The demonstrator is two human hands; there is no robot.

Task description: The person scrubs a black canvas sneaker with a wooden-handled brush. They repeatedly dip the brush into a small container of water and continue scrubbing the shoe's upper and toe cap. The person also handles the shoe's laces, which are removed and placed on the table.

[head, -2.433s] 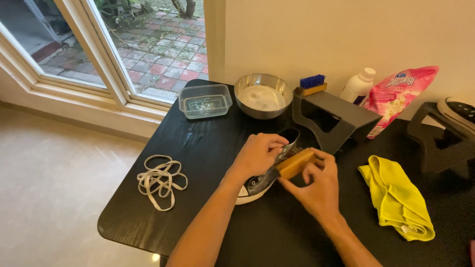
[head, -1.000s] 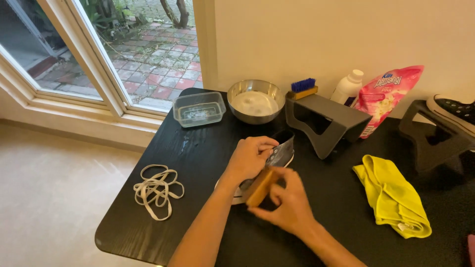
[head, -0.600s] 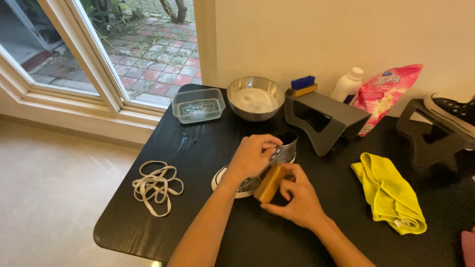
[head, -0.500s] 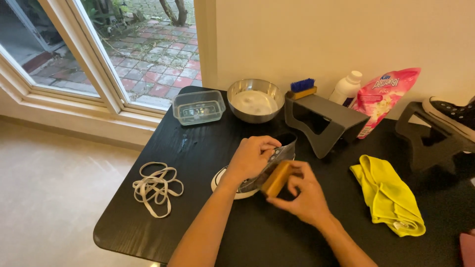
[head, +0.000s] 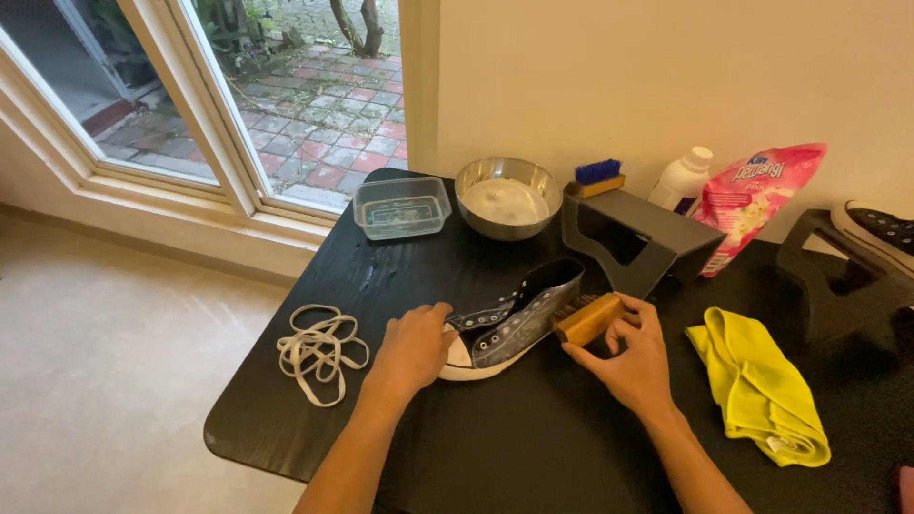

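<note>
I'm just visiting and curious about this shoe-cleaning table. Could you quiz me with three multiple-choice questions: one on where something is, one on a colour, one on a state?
1. Where do the loose white laces lie?
A. In the metal bowl
B. On the black table, beside the left hand
C. On the yellow cloth

2. What colour is the cloth?
A. Yellow
B. Blue
C. Red

3. What is the right hand doing?
A. Resting empty
B. Gripping a wooden brush
C. Holding the white bottle

Answers: 1 B, the laces lie just outside the left hand. 2 A, plainly yellow. 3 B, its fingers wrap the wooden brush set against the sneaker.
</note>
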